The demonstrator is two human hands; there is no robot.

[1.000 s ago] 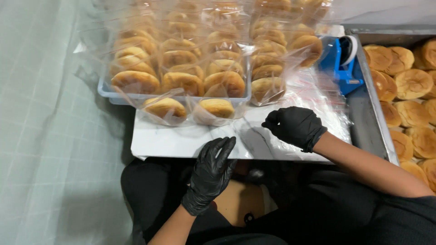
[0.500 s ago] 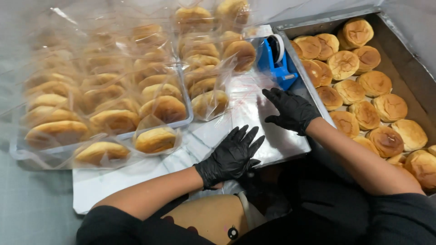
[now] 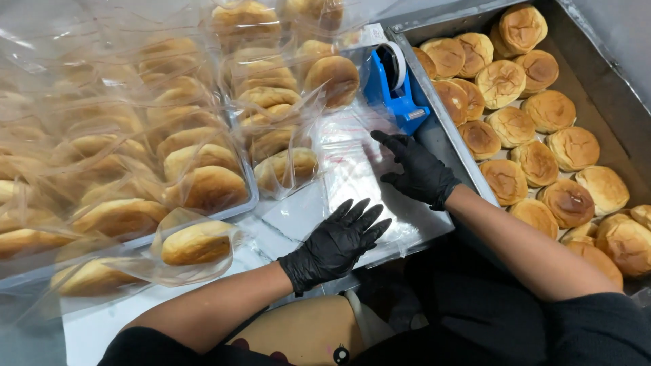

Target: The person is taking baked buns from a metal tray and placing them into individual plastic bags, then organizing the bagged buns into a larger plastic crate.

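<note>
Your right hand (image 3: 422, 174) — black-gloved, fingers spread, gripping nothing — lies flat on the stack of clear plastic bags (image 3: 352, 169). Your left hand (image 3: 339, 242), equally open, rests at the stack's near edge. Just beyond the stack stands a blue tape dispenser (image 3: 395, 88); left of it, bagged buns (image 3: 203, 186) — right of it, a metal tray (image 3: 444, 139) of unwrapped buns (image 3: 536, 163).

Left hand (image 3: 337, 242) has moved onto the bag stack (image 3: 352, 169).

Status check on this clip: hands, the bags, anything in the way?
Left hand and right hand flat, open, on stack of clear bags. Nothing gripped. Blue tape dispenser just beyond right fingertips.
</note>
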